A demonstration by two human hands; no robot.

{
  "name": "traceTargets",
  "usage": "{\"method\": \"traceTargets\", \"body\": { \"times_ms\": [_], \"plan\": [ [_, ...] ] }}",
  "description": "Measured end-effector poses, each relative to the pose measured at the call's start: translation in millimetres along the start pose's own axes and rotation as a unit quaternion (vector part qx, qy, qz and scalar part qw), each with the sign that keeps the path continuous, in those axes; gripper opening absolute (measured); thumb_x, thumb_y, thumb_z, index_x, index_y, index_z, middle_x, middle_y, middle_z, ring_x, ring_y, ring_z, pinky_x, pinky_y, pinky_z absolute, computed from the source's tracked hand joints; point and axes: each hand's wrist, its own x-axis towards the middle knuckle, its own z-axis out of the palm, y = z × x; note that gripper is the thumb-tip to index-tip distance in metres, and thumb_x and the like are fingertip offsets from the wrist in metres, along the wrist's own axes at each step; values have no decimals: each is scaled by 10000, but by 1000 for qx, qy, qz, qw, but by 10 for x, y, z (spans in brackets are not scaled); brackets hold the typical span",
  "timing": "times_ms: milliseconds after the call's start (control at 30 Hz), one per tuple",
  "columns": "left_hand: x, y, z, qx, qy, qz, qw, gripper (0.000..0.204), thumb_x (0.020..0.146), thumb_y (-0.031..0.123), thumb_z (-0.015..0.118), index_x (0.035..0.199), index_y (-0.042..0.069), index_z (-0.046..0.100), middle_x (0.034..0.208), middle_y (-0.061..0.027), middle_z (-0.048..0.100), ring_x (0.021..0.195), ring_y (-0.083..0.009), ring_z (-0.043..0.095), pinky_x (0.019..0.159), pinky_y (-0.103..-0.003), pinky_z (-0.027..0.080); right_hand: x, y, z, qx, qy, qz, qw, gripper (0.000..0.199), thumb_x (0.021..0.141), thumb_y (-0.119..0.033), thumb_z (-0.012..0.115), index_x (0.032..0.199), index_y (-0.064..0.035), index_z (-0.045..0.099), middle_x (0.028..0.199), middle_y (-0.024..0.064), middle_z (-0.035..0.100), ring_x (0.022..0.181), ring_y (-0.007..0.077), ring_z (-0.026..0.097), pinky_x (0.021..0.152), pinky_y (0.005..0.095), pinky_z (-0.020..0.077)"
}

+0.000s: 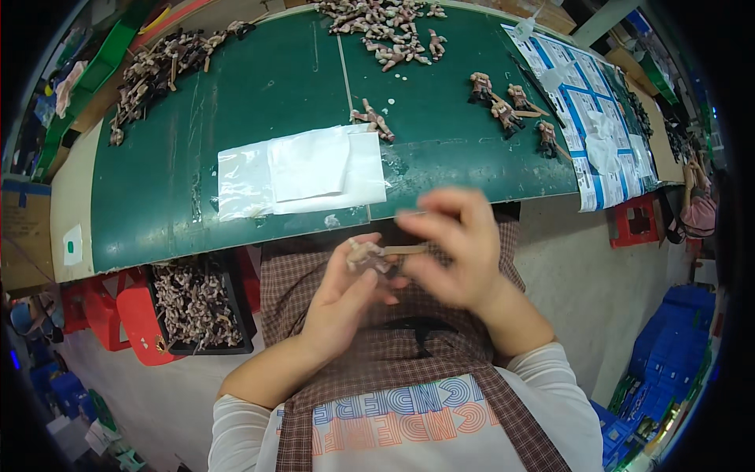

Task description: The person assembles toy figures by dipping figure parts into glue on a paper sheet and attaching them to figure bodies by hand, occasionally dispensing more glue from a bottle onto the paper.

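Small tan plastic figurine (366, 254) over the lap, near the green table's (236, 94) edge.
Left hand (342, 303) pinches it; right hand (456, 248), blurred, grips a thin tan stick (405, 250) against it. Best keep the figurine steady, stick aligned.

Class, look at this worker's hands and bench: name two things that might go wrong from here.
1. The small figure is pinched only by fingertips of the left hand over the lap, off the green table; it could drop to the floor.
2. The right hand is blurred mid-motion, so the thin stick might slip.
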Motion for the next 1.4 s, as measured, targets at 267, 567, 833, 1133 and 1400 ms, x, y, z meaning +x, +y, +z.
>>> {"method": "traceTargets", "body": {
  "times_ms": [267, 567, 833, 1133, 1400],
  "plan": [
    [-166, -173, -110, 103, 1, -26, 994, 816, 889, -108, 528, 1523, 137, 77, 1278, -137, 439, 1071, -212, 573, 918, -336, 503, 674, 693, 542, -173, 8, 153, 973, 172, 822, -216, 669, 872, -52, 653, 932, 102, 590, 918, 303, 590, 776, 415, 484],
    [-237, -70, -317, 154, -8, -3, 988, 782, 881, -108, 533, 1512, 105, 122, 1277, -104, 449, 1195, -213, 515, 1020, -381, 469, 634, 806, 334, -94, 19, 245, 965, 184, 844, -116, 677, 987, 0, 664, 867, 115, 656, 687, 199, 631, 656, 307, 504],
    [-249, -54, -438, 90, -95, 18, 991, 789, 817, -106, 597, 1496, 66, 234, 1417, -149, 417, 1290, -261, 469, 1066, -393, 398, 729, 127, 484, -25, -20, 135, 990, 117, 823, -105, 693, 914, -32, 699, 810, 76, 652, 695, 213, 639, 635, 308, 498],
    [-310, -2, -448, 82, -106, -1, 991, 782, 819, -118, 591, 1493, 53, 235, 1474, -171, 365, 1332, -269, 429, 1089, -398, 373, 841, 29, 760, -138, -100, 9, 985, 80, 805, -119, 683, 838, -46, 693, 786, 73, 621, 776, 261, 610, 689, 371, 492],
    [-297, -63, -483, 11, -92, 3, 996, 751, 858, -119, 570, 1498, 48, 213, 1483, -144, 332, 1358, -225, 385, 1044, -318, 410, 902, -14, 741, -165, -140, -10, 976, 76, 809, -118, 667, 804, -43, 676, 781, 82, 612, 791, 262, 612, 708, 365, 498]
  ]
}}
